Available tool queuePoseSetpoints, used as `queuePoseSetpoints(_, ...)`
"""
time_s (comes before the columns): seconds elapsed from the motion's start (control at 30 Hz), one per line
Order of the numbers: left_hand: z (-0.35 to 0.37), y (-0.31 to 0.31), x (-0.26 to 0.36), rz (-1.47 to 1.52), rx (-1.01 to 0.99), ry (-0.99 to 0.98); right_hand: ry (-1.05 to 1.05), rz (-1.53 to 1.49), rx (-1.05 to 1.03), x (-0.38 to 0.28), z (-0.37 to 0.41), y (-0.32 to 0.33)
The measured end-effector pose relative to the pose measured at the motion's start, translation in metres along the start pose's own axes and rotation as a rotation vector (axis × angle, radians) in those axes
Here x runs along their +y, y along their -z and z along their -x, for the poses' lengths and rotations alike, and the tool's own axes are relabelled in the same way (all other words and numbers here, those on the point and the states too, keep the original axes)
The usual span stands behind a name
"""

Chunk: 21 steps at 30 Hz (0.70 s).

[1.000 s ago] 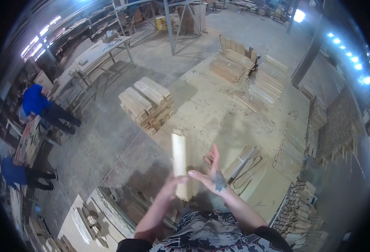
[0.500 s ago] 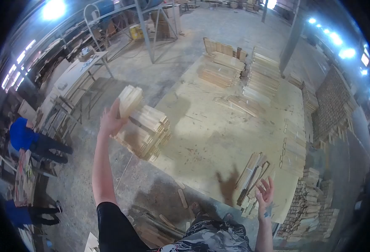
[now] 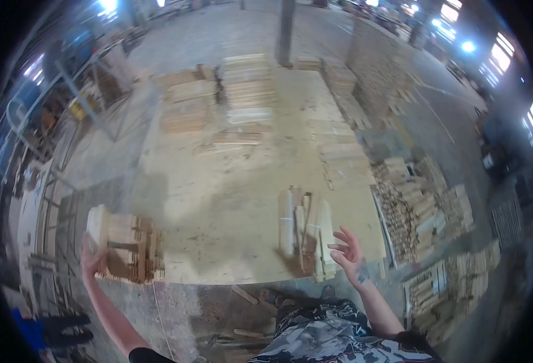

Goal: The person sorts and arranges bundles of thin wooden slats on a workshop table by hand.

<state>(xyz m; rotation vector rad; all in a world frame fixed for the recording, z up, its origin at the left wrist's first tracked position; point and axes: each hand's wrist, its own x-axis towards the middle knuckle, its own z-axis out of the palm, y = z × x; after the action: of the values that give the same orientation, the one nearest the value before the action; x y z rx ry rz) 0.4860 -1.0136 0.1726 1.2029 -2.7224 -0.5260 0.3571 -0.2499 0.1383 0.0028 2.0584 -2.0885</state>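
Observation:
At the left, my left hand touches the outer side of a light wooden bundle at the end of a stack of boards; its fingers are partly hidden and blurred. My right hand is raised at the right with its fingers apart and nothing in it. Just left of it, several narrow wooden strips, some darker, lie on the large pale sheet.
Stacked boards stand at the sheet's far side, near a pillar. Piles of wood pieces are at the right. A metal frame stands at the left. Part of another person shows at the lower left.
The view has swung to the right, so the stack and my left hand appear farther left and lower. My left hand stays at the bundle; my right hand remains open near the strips.

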Motion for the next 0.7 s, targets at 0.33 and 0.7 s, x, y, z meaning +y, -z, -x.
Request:
queuePoseSetpoints(0.33, 0.021, -0.007, 0.064, -0.294, 0.351, -0.084, -0.025, -0.058, 0.179, 0.022, 0.025, 0.07)
queuePoseSetpoints(0.7, 0.277, -0.224, 0.396, 0.302, 0.445, -0.627, 0.173, -0.237, 0.118, -0.003, 0.033, 0.186)
